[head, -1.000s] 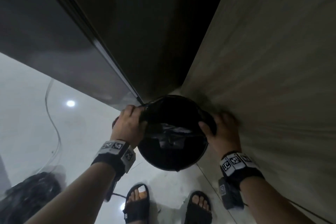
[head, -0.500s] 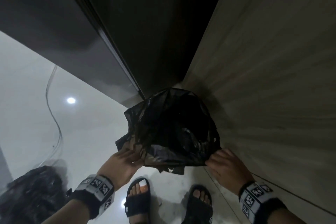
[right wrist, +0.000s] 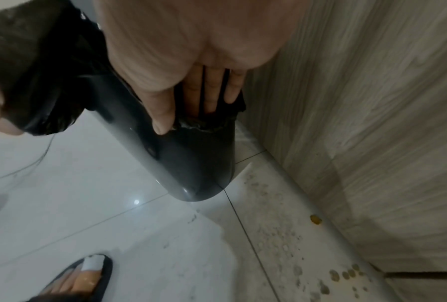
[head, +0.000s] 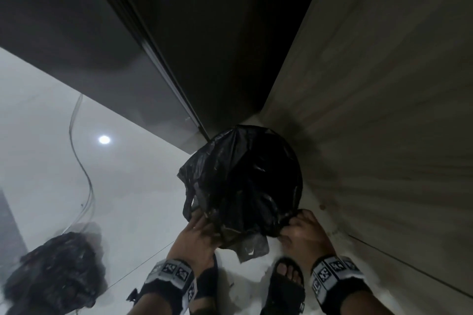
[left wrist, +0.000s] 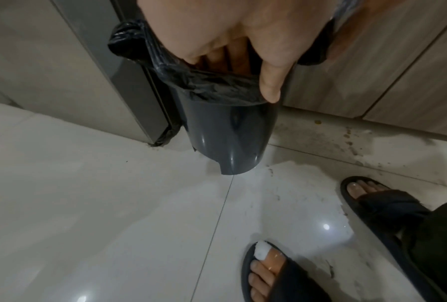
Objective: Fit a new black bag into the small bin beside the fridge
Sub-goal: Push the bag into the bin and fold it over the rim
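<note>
The small dark grey bin (left wrist: 227, 139) stands on the floor between the fridge (head: 102, 64) and a wooden cabinet (head: 384, 123). A black bag (head: 240, 181) is draped over its mouth and hides the rim in the head view. My left hand (head: 204, 222) grips the bag's hem on the near left side, fingers tucked under the plastic and thumb (left wrist: 268, 90) outside. My right hand (head: 291, 225) holds the hem on the near right. In the right wrist view its fingers (right wrist: 209, 98) lie down the bin (right wrist: 191, 159) wall over the folded plastic.
A filled black bag (head: 51, 276) lies on the white tiles at the lower left, near a thin cable (head: 82, 161). My two feet in dark sandals (left wrist: 273, 271) stand just behind the bin. Dirt specks mark the floor along the cabinet base (right wrist: 315, 219).
The bag, at first loose inside the bin, has been spread over the rim. Both hands moved from the rim's sides to its near side and lower, drawing the hem down.
</note>
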Motion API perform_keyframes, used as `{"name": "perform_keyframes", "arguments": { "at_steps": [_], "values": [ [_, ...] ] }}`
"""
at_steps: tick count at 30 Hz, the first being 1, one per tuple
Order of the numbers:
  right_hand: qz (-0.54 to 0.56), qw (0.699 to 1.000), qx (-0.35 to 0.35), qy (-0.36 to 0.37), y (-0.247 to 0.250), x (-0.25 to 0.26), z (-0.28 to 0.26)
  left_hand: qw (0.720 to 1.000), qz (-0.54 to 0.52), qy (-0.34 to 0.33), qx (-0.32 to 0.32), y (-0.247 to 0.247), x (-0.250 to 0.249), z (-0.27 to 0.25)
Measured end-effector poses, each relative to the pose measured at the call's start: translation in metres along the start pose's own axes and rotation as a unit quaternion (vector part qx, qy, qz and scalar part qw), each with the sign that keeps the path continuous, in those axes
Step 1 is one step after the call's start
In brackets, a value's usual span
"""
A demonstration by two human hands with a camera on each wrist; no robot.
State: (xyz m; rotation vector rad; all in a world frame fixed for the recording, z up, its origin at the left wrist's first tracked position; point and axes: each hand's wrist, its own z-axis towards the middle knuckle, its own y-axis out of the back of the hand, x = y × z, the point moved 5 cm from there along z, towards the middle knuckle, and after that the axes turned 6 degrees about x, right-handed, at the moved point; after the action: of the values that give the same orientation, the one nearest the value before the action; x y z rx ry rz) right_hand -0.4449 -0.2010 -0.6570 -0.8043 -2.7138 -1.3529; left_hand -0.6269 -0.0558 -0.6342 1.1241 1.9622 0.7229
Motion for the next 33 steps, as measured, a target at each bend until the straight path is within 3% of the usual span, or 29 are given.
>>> {"name": "perform_keyframes", "arguments": {
  "at_steps": [3, 5, 7, 8, 9, 11, 13, 14, 16, 18, 20, 22, 24, 25, 27, 28, 30, 32, 33],
  "values": [
    [-0.039, 0.998, 0.008, -0.056, 0.000, -0.027, 0.001, 0.999, 0.044, 0.020, -0.016, 0.005, 0.019, 0.002],
    [-0.022, 0.996, 0.017, -0.084, 0.000, -0.034, 0.008, 0.998, 0.039, 0.034, 0.024, -0.006, 0.033, 0.007],
    [0.017, 0.996, 0.001, -0.087, 0.006, -0.034, 0.013, 0.994, -0.071, 0.081, 0.020, -0.007, 0.041, 0.013],
    [0.076, 0.992, -0.025, -0.097, 0.011, -0.035, 0.014, 0.979, -0.151, 0.139, -0.002, -0.001, 0.045, 0.014],
    [0.158, 0.976, -0.080, -0.130, 0.018, -0.040, 0.012, 0.953, -0.215, 0.209, -0.051, 0.007, 0.051, 0.011],
    [0.306, 0.912, -0.164, -0.219, 0.038, -0.052, 0.002, 0.897, -0.280, 0.305, -0.152, 0.033, 0.061, 0.002],
    [0.405, 0.847, -0.222, -0.264, 0.056, -0.064, 0.000, 0.846, -0.321, 0.332, -0.267, 0.066, 0.066, -0.006],
    [0.463, 0.819, -0.227, -0.252, 0.064, -0.068, 0.006, 0.810, -0.370, 0.336, -0.307, 0.077, 0.069, -0.006],
    [0.586, 0.767, -0.183, -0.186, 0.078, -0.062, 0.029, 0.738, -0.504, 0.324, -0.309, 0.082, 0.077, 0.009],
    [0.665, 0.724, -0.114, -0.145, 0.087, -0.053, 0.049, 0.687, -0.611, 0.308, -0.244, 0.076, 0.086, 0.036],
    [0.664, 0.731, -0.062, -0.141, 0.092, -0.042, 0.062, 0.630, -0.697, 0.304, -0.162, 0.065, 0.095, 0.061],
    [0.625, 0.759, -0.073, -0.167, 0.092, -0.046, 0.073, 0.558, -0.771, 0.287, -0.110, 0.052, 0.105, 0.080],
    [0.572, 0.795, -0.104, -0.173, 0.088, -0.053, 0.084, 0.527, -0.800, 0.275, -0.083, 0.041, 0.114, 0.090],
    [0.557, 0.805, -0.109, -0.172, 0.086, -0.056, 0.090, 0.525, -0.799, 0.284, -0.071, 0.036, 0.117, 0.093],
    [0.524, 0.829, -0.103, -0.169, 0.084, -0.058, 0.094, 0.555, -0.757, 0.333, -0.090, 0.040, 0.120, 0.093],
    [0.494, 0.845, -0.115, -0.167, 0.089, -0.058, 0.094, 0.593, -0.711, 0.358, -0.121, 0.051, 0.120, 0.091],
    [0.439, 0.866, -0.161, -0.177, 0.103, -0.057, 0.093, 0.700, -0.566, 0.385, -0.205, 0.078, 0.119, 0.087],
    [0.425, 0.868, -0.206, -0.152, 0.118, -0.051, 0.100, 0.779, -0.456, 0.329, -0.278, 0.109, 0.107, 0.091],
    [0.418, 0.876, -0.202, -0.130, 0.123, -0.047, 0.107, 0.823, -0.405, 0.290, -0.272, 0.117, 0.102, 0.098]
  ]
}}
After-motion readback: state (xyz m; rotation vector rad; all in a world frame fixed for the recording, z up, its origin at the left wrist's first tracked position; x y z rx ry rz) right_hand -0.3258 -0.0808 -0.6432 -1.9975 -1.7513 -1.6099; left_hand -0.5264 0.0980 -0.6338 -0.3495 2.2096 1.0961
